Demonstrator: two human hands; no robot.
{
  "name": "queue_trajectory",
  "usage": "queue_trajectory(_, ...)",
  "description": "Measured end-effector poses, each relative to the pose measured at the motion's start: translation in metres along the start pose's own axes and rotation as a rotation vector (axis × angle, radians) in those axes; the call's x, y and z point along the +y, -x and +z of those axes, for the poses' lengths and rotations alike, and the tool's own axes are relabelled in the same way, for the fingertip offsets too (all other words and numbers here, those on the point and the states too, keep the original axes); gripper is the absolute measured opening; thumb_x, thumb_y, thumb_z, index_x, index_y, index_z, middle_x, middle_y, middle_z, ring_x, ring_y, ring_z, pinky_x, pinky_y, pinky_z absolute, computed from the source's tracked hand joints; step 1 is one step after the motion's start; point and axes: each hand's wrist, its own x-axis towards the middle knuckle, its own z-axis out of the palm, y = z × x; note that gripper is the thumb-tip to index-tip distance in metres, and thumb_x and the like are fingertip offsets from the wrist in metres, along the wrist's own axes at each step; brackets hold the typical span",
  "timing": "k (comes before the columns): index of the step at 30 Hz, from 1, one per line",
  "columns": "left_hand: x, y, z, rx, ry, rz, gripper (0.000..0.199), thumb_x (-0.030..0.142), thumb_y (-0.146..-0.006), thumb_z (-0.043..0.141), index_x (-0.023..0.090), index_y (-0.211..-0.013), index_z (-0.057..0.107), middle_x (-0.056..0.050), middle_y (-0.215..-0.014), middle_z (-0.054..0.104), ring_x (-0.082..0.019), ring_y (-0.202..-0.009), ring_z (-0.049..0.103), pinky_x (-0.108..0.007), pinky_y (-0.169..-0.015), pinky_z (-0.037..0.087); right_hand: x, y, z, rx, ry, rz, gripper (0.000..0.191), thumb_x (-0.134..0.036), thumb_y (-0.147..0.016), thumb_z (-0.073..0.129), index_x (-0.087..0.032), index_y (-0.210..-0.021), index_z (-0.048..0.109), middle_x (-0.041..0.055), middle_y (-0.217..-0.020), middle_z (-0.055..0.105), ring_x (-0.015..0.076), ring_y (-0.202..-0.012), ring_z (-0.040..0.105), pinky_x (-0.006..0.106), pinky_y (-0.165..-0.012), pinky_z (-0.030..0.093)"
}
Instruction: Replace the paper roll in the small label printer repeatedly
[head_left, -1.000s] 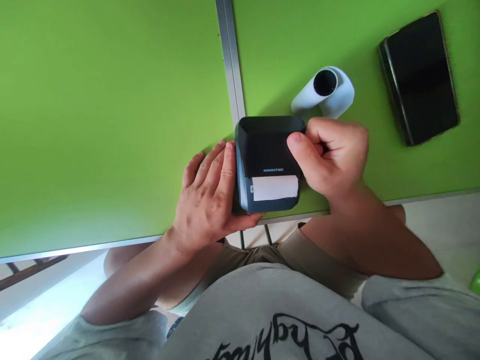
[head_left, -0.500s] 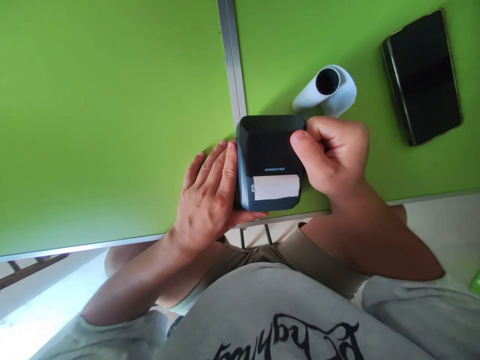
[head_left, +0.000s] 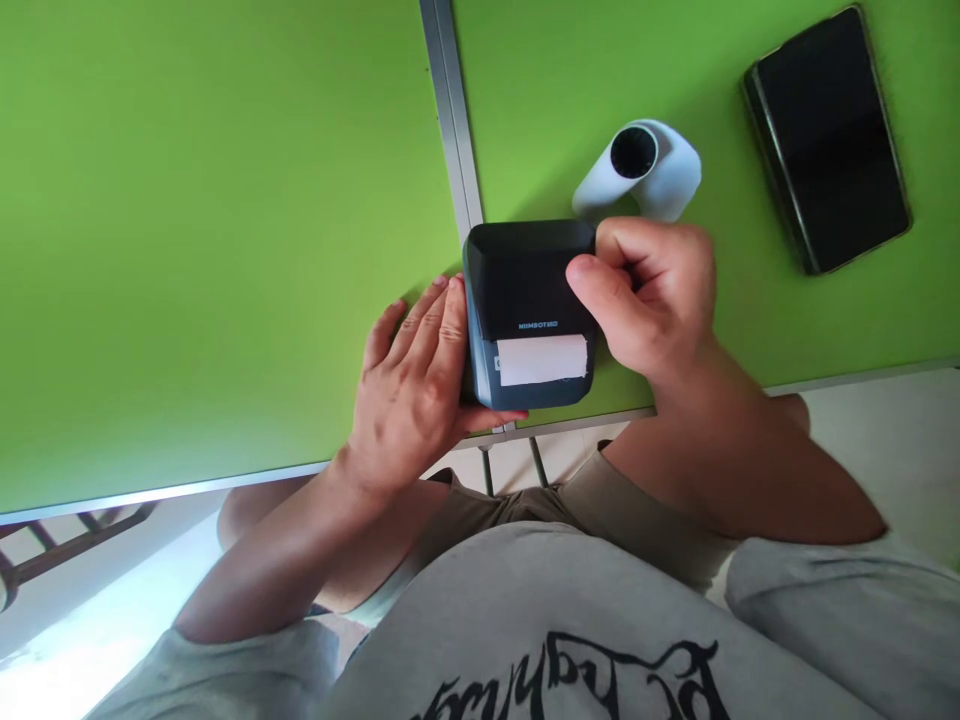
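Note:
A dark blue-and-black label printer [head_left: 525, 280] stands on the green table near its front edge. A white strip of label paper [head_left: 542, 360] sticks out of its front slot. My left hand [head_left: 412, 375] is braced on the printer's left side, fingers stretched along it and thumb reaching round the front. On the right side, my right hand [head_left: 660, 285] is closed, with its thumb on the black lid and its curled fingers against the edge; the fingertips are partly hidden.
Behind my right hand stands a white curved object with a round black end [head_left: 634, 152]. A black phone-like device in a case [head_left: 832, 140] lies at the far right. A grey metal seam [head_left: 450, 110] crosses the green table [head_left: 225, 200].
The view has shifted slightly, so the table items appear a little further left and higher. Both hands keep the same places on the label printer.

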Motion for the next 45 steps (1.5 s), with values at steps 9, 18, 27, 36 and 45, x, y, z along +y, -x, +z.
queue_trajectory(9, 0.0, 0.001, 0.001, 0.01, -0.031, 0.019, 0.098, 0.078, -0.099, 0.031, 0.0, -0.158, 0.033, -0.027, -0.154, 0.052, -0.033, -0.148, 0.05, -0.041, -0.126, 0.029, 0.003, 0.003, 0.004, 0.192, 0.015, -0.137, 0.049, -0.052, -0.094, 0.063, -0.021, -0.065, 0.037, -0.0054, -0.056, 0.03, 0.0056, -0.051, 0.027, 0.026, -0.05, 0.021)
queue_trajectory(18, 0.004, 0.001, 0.002, 0.018, -0.014, -0.018, 0.09, 0.071, -0.1, 0.038, 0.004, -0.16, 0.03, -0.024, -0.155, 0.053, -0.033, -0.147, 0.051, -0.043, -0.124, 0.033, -0.001, 0.007, 0.003, 0.161, 0.049, -0.156, 0.04, -0.04, -0.086, 0.069, -0.023, -0.065, 0.039, -0.0024, -0.053, 0.035, 0.0112, -0.05, 0.028, 0.034, -0.048, 0.018)
queue_trajectory(27, 0.003, 0.0, 0.001, 0.025, -0.041, 0.014, 0.095, 0.074, -0.1, 0.032, -0.003, -0.156, 0.034, -0.027, -0.153, 0.054, -0.032, -0.147, 0.051, -0.042, -0.124, 0.032, 0.008, 0.003, 0.006, 0.156, -0.052, -0.186, 0.042, -0.047, -0.088, 0.068, -0.022, -0.068, 0.041, -0.0038, -0.06, 0.037, 0.008, -0.051, 0.027, 0.03, -0.049, 0.025)
queue_trajectory(36, 0.002, 0.0, 0.002, 0.041, 0.005, -0.012, 0.1, 0.08, -0.095, 0.037, 0.006, -0.162, 0.026, -0.023, -0.154, 0.055, -0.034, -0.145, 0.053, -0.044, -0.124, 0.033, 0.003, 0.005, 0.0, 0.113, 0.017, -0.183, 0.035, -0.041, -0.087, 0.068, -0.023, -0.07, 0.043, -0.005, -0.056, 0.036, 0.0085, -0.05, 0.028, 0.03, -0.048, 0.019)
queue_trajectory(45, 0.003, -0.003, -0.001, 0.016, -0.009, -0.017, 0.102, 0.08, -0.092, 0.045, 0.005, -0.159, 0.029, -0.025, -0.15, 0.058, -0.035, -0.144, 0.054, -0.044, -0.123, 0.033, 0.001, 0.007, -0.01, -0.075, -0.062, -0.111, 0.034, -0.029, -0.071, 0.078, -0.026, -0.072, 0.045, -0.0082, -0.053, 0.039, 0.0087, -0.043, 0.029, 0.032, -0.042, 0.022)
